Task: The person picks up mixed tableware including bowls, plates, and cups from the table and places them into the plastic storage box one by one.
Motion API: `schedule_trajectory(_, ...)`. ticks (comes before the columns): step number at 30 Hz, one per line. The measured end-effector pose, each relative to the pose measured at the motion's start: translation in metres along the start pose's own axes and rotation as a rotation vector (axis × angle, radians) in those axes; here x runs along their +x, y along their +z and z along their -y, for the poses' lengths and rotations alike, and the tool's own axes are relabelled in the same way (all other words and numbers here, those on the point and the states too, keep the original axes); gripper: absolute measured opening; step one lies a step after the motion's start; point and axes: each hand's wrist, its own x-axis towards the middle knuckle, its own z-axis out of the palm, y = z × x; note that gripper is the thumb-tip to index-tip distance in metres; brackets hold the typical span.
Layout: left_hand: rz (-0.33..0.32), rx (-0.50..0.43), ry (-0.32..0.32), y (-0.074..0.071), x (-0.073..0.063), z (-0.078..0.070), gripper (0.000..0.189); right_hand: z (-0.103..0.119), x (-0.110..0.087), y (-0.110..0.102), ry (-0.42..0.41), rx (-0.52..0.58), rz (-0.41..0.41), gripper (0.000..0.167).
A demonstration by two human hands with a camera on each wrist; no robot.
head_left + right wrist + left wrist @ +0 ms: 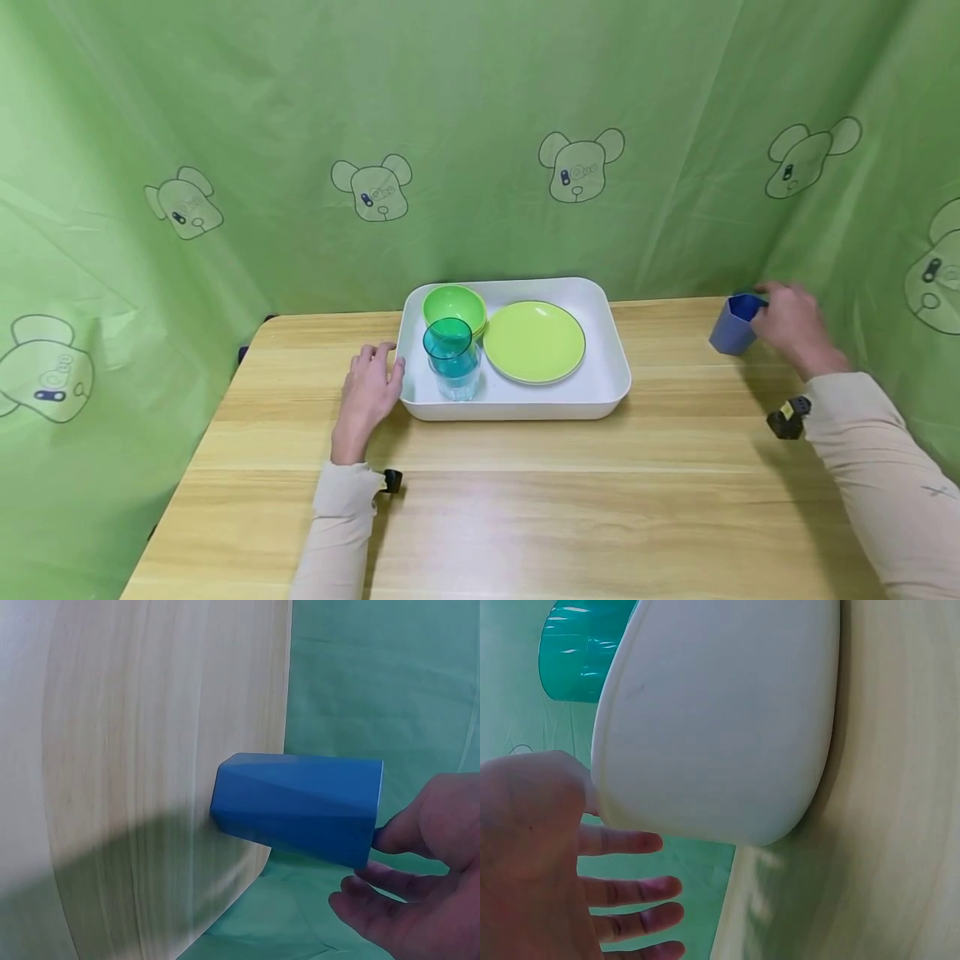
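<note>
At the right rear of the table is a blue faceted cup point(731, 332), its mouth facing up. My right hand point(797, 325) pinches its rim; in the right wrist view the thumb and a finger point(394, 881) are at the mouth of the blue cup point(300, 802). My left hand point(367, 392) is at the left end of a white tray point(517, 411). Its fingers point(641, 891) are spread and fairly straight, with the thumb by the tray wall point(720, 727).
Inside the tray are a green bowl point(453, 304), a yellow-green plate point(534, 342) and a teal cup point(450, 350) stacked in a clear glass point(459, 387). Behind the wooden table point(525, 500) hangs a green curtain point(480, 83) with bear drawings.
</note>
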Motion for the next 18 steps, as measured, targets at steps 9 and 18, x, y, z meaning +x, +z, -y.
schedule_trajectory(9, 0.015, 0.020, 0.003, 0.0022, -0.0008, -0.0018, 0.045, -0.0088, 0.0009, 0.0028, 0.048, 0.011, -0.014, 0.052)
schedule_trajectory(18, 0.016, 0.122, 0.019, 0.0008, -0.0015, -0.0041, 0.040, -0.0071, 0.0000, 0.0031, 0.124, 0.038, -0.008, 0.054)
